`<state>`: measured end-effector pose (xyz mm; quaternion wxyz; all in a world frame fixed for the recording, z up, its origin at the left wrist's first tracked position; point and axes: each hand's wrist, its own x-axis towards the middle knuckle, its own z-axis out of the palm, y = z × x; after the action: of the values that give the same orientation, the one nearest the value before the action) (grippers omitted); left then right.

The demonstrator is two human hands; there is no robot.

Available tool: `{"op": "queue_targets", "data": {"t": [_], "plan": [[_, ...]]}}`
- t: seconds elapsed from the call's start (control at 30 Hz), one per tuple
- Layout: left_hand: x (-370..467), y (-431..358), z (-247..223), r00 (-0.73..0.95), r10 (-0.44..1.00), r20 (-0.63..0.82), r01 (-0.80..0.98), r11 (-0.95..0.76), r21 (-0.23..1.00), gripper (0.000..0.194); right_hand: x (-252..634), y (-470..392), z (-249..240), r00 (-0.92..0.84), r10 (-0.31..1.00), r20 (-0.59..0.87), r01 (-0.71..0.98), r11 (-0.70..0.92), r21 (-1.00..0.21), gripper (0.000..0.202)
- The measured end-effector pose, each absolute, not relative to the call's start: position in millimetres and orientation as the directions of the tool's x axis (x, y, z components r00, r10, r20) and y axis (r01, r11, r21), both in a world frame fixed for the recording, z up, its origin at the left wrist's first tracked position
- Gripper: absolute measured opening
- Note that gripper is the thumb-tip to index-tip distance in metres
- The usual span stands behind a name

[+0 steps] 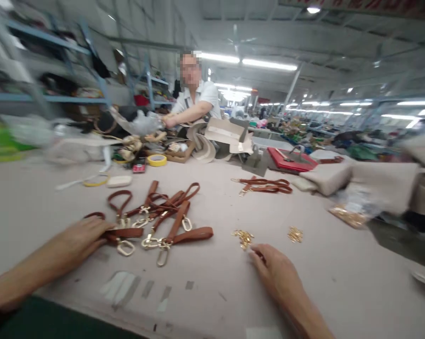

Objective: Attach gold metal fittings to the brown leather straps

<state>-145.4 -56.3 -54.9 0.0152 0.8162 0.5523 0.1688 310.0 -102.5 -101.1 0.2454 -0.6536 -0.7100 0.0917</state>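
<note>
Left hand (83, 235): in the head view, palm down at the near left of the strap group; the fingers (101, 227) are fairly straight and close together, touching a brown strap; whether they grip it, I cannot tell
Right hand (278, 270): at the near edge of a gold heap, thumb and index fingertips drawn close together; whether a piece is between them, I cannot tell
Brown straps (193, 234): looped, with pale gold clasps (162, 256), overlapping in a loose group on the left half of the table (205, 296), beside and under the left hand
Small gold pieces (245, 238): heaped just beyond the right fingertips; a smaller pile (295, 234) lies to the right, apart from the heap
Second strap bundle (269, 185): farther back, right of the large group
Plastic bag (355, 207): clear, with gold-coloured contents, at the right
Yellow tape roll (157, 160): lying flat toward the back, near a small red item (139, 166)
Red item with a handle-like shape on it (292, 159): at the back right
Person (198, 99): across the table in a light shirt, arms reaching toward the clutter
</note>
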Motion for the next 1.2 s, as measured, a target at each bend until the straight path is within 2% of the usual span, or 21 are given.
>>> {"op": "queue_targets", "data": {"t": [0.1,0.27,0.4,0.5,0.63,0.7,0.77,0.83,0.97,1.07,1.2], "plan": [[-170.7,-64.4,-55.2,0.359,0.92,0.156,0.92,-0.377,0.105,0.023,304.8,-78.7,-117.3,-0.031,0.978,0.206,0.898,0.118,-0.425,0.027],[-170.1,-63.4,-59.0,0.393,0.905,0.163,0.907,-0.41,0.092,0.023,311.0,-66.9,-134.4,-0.085,0.96,0.266,0.918,0.179,-0.354,0.031],[-154.6,-69.5,-42.1,0.319,0.934,0.162,0.926,-0.344,0.158,0.024,311.9,-66.7,-137.1,-0.083,0.958,0.274,0.941,0.166,-0.294,0.031],[-130.5,-72.0,-22.9,0.26,0.955,0.142,0.895,-0.293,0.336,0.024,306.3,-64.1,-132.1,-0.053,0.967,0.251,0.971,0.108,-0.212,0.028],[-78.3,-67.7,-9.7,0.274,0.954,0.121,0.662,-0.278,0.696,0.023,297.9,-62.8,-114.0,-0.07,0.982,0.176,0.987,0.094,-0.129,0.02],[-46.7,-62.8,-11.8,0.3,0.953,0.047,0.464,-0.189,0.866,0.028,295.3,-64.4,-103.2,-0.079,0.988,0.135,0.985,0.098,-0.144,0.019],[-14.1,-56.6,-17.9,0.348,0.936,-0.052,0.239,-0.036,0.97,0.032,294.1,-66.4,-94.1,-0.087,0.991,0.102,0.977,0.105,-0.187,0.017],[18.4,-49.4,-25.1,0.411,0.906,-0.097,0.032,0.093,0.995,0.031,294.3,-67.6,-87.7,-0.101,0.991,0.084,0.964,0.119,-0.24,0.019],[77.3,-33.9,-37.0,0.554,0.831,-0.051,-0.248,0.224,0.943,0.025,297.3,-66.9,-81.6,-0.113,0.992,0.058,0.943,0.125,-0.307,0.025],[110.0,-24.0,-45.6,0.602,0.797,-0.043,-0.318,0.288,0.903,0.027,299.4,-64.7,-86.2,-0.082,0.995,0.053,0.959,0.093,-0.268,0.022],[130.5,-14.8,-61.8,0.593,0.803,-0.052,-0.358,0.322,0.877,0.025,306.9,-58.6,-115.1,-0.072,0.989,0.132,0.984,0.092,-0.15,0.022]]}}
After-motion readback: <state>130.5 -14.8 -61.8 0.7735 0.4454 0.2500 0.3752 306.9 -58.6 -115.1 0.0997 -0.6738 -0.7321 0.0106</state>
